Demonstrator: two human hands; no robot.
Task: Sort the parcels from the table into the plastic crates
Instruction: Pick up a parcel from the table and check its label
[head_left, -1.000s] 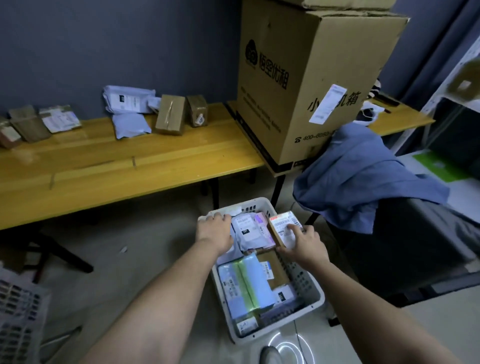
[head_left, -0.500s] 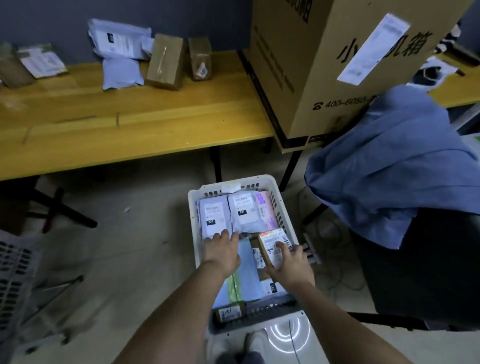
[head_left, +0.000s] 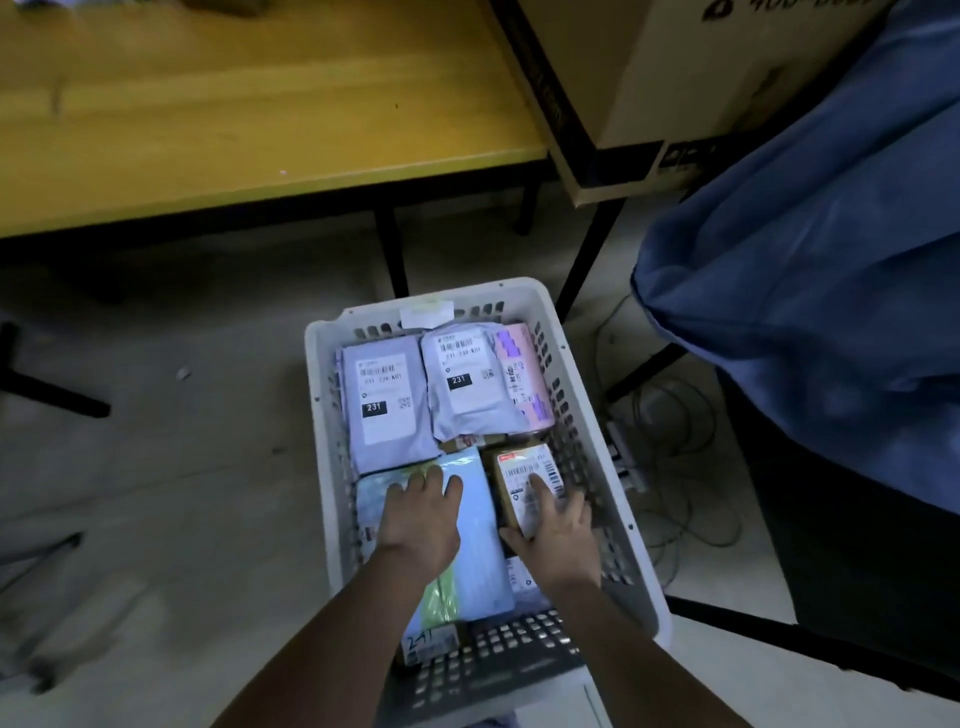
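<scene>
In the packed white perforated plastic crate (head_left: 319, 395) on the floor, we pinch a small brown labelled box (head_left: 524, 486) by its right wall with our right hand (head_left: 553, 535), our left hand (head_left: 421, 517) flat, fingers straight, on a pale blue mailer (head_left: 480, 551), the yellow wooden table (head_left: 234, 114) edge beyond.

Dim rm: yellow table (head_left: 249, 119) w/ black legs, grey floor (head_left: 171, 467).
</scene>
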